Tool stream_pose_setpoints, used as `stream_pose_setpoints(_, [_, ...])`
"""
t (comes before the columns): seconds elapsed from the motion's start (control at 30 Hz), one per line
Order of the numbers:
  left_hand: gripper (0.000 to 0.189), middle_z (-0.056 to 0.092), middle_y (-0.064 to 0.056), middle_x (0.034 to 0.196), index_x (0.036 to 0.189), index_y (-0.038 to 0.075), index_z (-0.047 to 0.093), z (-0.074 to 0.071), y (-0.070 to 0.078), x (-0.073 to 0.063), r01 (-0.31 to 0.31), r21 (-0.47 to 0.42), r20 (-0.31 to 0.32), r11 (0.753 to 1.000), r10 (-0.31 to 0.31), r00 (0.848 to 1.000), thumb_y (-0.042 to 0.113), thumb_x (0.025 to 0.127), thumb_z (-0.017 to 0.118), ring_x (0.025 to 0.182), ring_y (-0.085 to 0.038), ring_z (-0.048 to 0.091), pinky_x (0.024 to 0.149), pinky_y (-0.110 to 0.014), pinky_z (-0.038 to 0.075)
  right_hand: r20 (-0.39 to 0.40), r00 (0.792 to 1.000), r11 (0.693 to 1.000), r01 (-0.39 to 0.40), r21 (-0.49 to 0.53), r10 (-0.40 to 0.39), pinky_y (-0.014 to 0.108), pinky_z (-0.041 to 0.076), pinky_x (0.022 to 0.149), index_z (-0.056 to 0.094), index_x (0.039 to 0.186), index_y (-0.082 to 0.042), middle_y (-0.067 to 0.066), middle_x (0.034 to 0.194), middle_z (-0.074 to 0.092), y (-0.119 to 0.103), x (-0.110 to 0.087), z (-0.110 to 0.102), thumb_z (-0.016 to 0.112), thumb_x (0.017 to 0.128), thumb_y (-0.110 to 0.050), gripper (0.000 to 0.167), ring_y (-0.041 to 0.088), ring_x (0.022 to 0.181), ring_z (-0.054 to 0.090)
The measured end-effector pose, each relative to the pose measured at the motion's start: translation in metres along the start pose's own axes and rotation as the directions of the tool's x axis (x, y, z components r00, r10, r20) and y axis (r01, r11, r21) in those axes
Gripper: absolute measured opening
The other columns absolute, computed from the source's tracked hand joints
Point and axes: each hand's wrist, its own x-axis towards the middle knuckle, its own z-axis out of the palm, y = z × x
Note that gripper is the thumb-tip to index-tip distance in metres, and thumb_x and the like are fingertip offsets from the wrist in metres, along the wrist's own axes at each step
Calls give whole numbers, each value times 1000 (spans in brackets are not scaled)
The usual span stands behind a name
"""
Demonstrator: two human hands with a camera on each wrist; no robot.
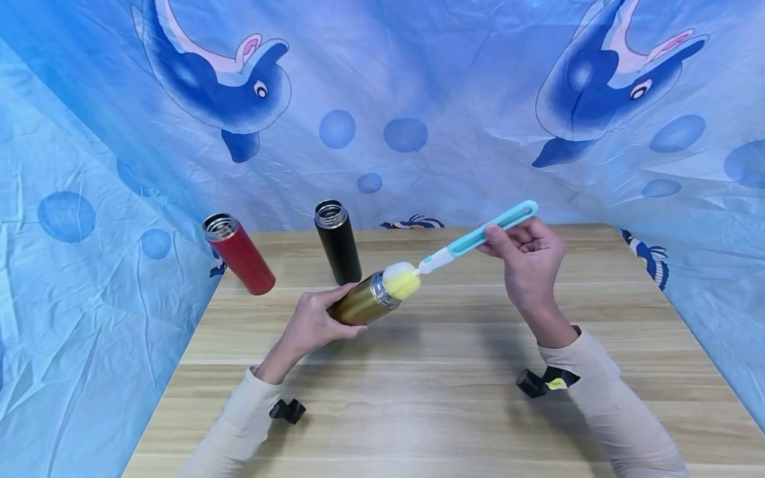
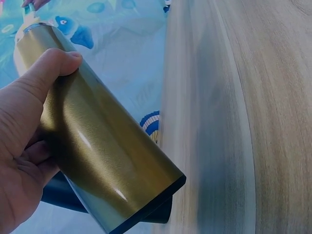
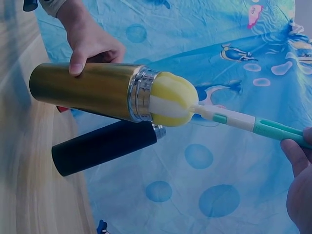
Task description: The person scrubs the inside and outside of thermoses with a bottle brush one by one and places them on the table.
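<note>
My left hand (image 1: 319, 317) grips a gold thermos bottle (image 2: 105, 141), held tilted above the table with its steel mouth toward the right. In my right hand (image 1: 534, 259) is a bottle brush (image 3: 234, 119), pinched by its turquoise handle between thumb and fingers. The yellow and white sponge head (image 3: 173, 100) sits at the bottle's mouth, its rounded end bulging outside the rim; the rest is hidden by the neck. Behind the gold bottle a black thermos bottle (image 1: 339, 245) stands upright without a lid. A red thermos bottle (image 1: 242, 255), also lidless, stands farther left.
The wooden table (image 1: 454, 411) extends under both arms. A blue cloth backdrop (image 1: 382, 86) with printed dolphins and bubbles closes off the back and both sides. Small black wrist cameras (image 1: 532, 383) hang below the sleeves.
</note>
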Motion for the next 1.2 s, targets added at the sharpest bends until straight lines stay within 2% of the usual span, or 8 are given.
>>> stream_pose_setpoints(0.47, [73,76,-14,112,129,5,70,-2,1,-1,-6,17,-12,1000,6,1000,27,65,97,85,-21,73,71,-38,60,18,1000,999,13,-34,-12,34,62,67,64,96,20,18,86,76,-1,-3,2,69,87,16,12,22,77,76])
stream_pose_setpoints(0.77, [71,76,-14,111,129,5,70,-4,3,0,-1,21,-3,1000,1,1000,26,66,97,85,-21,73,72,-39,61,5,1000,1000,4,-9,-4,34,62,67,63,97,22,19,86,75,0,-3,5,66,87,19,11,23,77,76])
stream_pose_setpoints(1.0, [71,76,-14,110,128,6,71,-5,3,0,-9,26,-6,1000,10,1000,27,66,97,84,-20,73,71,-38,60,-3,1000,999,-7,-34,7,34,62,66,66,95,17,18,85,76,4,-7,7,74,86,12,13,21,76,76])
stream_pose_setpoints(1.2, [71,76,-14,111,128,5,71,-5,4,0,-10,20,-2,1000,10,1000,26,66,97,85,-21,73,72,-38,60,27,1000,999,-6,-54,8,34,62,66,66,95,17,18,84,75,5,-9,7,76,87,7,16,21,75,76])
